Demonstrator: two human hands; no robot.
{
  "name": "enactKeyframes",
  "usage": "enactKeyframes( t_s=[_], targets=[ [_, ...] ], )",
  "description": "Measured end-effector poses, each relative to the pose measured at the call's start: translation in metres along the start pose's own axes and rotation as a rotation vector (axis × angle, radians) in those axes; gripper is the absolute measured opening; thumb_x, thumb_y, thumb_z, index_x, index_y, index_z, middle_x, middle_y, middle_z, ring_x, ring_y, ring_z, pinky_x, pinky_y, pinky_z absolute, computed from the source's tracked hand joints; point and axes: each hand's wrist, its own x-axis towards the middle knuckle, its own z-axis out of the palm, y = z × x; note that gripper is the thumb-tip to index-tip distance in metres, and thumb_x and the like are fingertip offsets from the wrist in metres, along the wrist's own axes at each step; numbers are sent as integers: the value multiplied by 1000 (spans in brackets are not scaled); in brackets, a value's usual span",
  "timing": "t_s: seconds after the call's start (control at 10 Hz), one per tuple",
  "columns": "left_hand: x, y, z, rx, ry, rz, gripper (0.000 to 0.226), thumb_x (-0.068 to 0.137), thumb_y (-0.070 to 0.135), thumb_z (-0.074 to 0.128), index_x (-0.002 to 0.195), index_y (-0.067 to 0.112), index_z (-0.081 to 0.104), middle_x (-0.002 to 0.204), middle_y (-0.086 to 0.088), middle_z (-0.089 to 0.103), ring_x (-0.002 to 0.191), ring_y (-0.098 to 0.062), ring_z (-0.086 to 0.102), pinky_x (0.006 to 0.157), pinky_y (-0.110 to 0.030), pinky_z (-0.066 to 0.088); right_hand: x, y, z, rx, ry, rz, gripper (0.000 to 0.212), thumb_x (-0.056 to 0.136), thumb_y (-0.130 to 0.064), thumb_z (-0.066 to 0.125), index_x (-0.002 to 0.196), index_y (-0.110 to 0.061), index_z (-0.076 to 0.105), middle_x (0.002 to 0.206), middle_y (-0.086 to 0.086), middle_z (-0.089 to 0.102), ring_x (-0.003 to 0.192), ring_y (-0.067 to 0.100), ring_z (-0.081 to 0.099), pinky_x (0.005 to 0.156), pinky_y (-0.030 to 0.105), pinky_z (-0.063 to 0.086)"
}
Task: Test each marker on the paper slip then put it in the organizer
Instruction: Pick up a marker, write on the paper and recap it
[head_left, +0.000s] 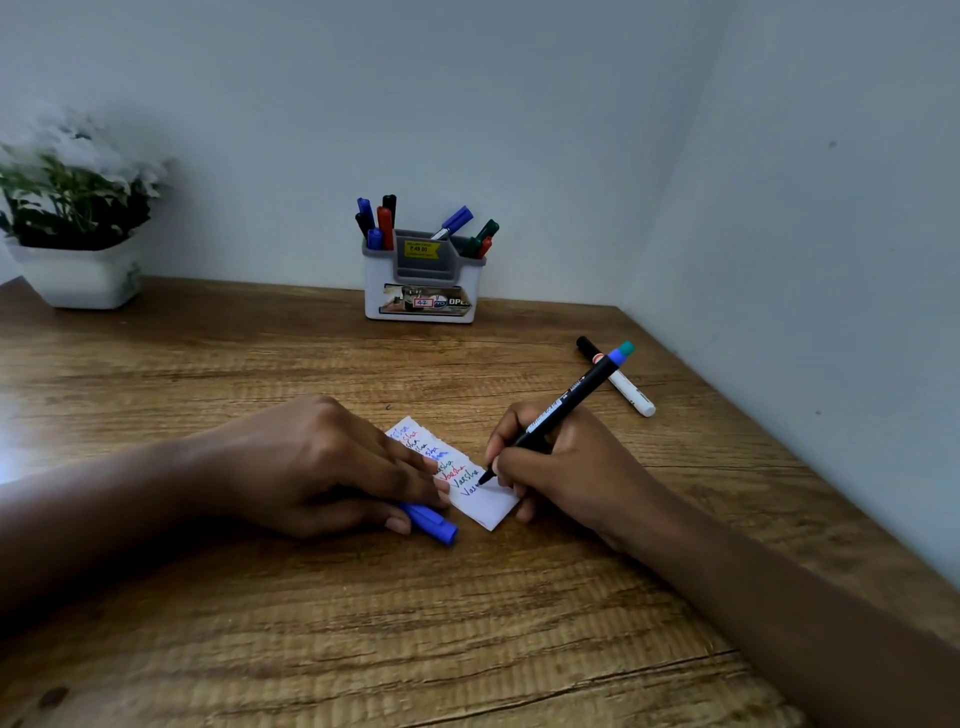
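The paper slip (470, 475) is laid on the wooden desk (363, 623), pinned from the left by the left hand (322, 462). A marker (558, 415) is held over it by the right hand (566, 467). Behind, the organizer (422, 283) is set against the wall; a potted plant (75, 223) is placed far left. Another marker (621, 379) is laid to the right.

Head-worn view, forward-down over desk (467, 623)

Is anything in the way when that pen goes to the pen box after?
Nothing visible blocks it. Bare table lies between the marker in the right hand and the organizer. The spare marker lies off to the right.
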Motion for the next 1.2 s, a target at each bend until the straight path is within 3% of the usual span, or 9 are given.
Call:
enactKeyframes(
  t_s=[0.1,0.6,1.1,1.2],
  targets=[
    [1,-4,1,-14,-68,-40,43,97,58,32,101,31,64,84,13,74,74,-10,73,56,-35,60,0,1,-1,10,5,5,7,79,-3,59,75,-6,64,56,-4,61,51,14,57,49,27,50],
    [3,-6,4,-71,-95,-125,42,94,66,32,110,38,60,95,16,73,88,-9,71,69,-37,59,2,1,0,13,36,39,8,80,-7,59,73,-10,62,52,-5,59,49,16,57,55,34,50],
    [0,-18,14,-87,-175,-105,41,94,66,32,119,43,56,109,19,70,105,-5,66,84,-36,55,1,-1,0,14,63,58,8,83,-9,58,79,-3,61,51,-5,59,46,10,57,49,26,51],
    [0,-16,11,-119,-168,-103,40,95,65,34,122,45,55,113,21,68,108,-3,64,86,-36,55,1,-2,-1,130,85,78,11,84,-4,56,74,-6,60,54,-3,57,48,7,53,45,25,49]
  ],
)
